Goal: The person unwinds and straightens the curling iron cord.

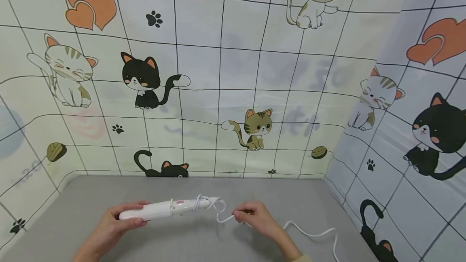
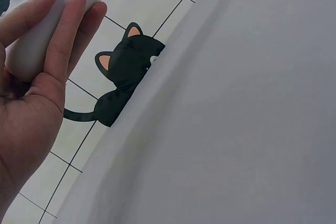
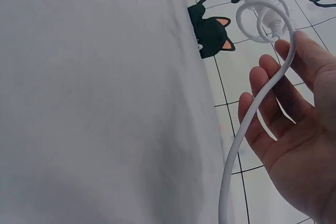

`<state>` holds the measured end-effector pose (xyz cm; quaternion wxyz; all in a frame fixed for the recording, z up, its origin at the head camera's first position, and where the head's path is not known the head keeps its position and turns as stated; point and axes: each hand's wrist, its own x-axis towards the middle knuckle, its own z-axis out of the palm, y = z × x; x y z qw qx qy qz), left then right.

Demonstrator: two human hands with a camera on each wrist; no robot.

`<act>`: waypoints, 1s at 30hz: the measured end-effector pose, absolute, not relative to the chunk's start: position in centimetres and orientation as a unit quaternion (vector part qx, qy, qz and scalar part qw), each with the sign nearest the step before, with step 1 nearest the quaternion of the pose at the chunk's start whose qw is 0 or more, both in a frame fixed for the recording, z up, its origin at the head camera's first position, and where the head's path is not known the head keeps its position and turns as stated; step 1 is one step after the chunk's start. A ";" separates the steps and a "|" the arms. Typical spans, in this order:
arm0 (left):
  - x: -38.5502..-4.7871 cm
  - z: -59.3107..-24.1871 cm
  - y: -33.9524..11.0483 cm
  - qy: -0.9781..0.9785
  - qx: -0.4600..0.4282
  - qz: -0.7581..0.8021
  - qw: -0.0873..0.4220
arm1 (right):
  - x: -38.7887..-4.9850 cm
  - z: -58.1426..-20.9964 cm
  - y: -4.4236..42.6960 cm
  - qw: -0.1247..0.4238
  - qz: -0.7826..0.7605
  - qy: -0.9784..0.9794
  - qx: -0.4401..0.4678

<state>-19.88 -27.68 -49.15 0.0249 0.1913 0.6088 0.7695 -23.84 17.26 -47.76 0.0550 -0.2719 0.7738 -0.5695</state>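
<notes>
Your left hand [image 1: 111, 227] grips the thick end of the white corded wand appliance [image 1: 153, 212] above the grey tabletop [image 1: 174, 241]; its pink marking is unreadable. Your right hand's [image 1: 257, 218] fingertips pinch the white cord [image 3: 247, 119], looped round the thin end, its far end cut off.

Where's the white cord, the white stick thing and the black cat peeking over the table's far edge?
White cord [image 3: 238, 140]: right wrist view, on the stretch below its loops.
White stick thing [image 1: 160, 210]: head view, on its thick part.
Black cat [image 1: 174, 170]: head view, its head.
</notes>
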 end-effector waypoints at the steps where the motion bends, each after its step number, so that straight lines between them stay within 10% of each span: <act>1: -19.9 -49.1 -27.7 0.607 0.193 0.771 0.025 | -23.8 -47.7 17.3 0.058 -0.569 0.773 -0.273; 11: -20.0 -48.9 -27.6 0.599 0.192 0.777 0.025 | -23.3 -48.0 18.0 0.114 -0.557 0.773 -0.280; 30: -19.9 -48.9 -28.7 0.573 0.223 0.788 0.017 | -23.8 -49.3 20.2 0.044 -0.478 0.847 -0.228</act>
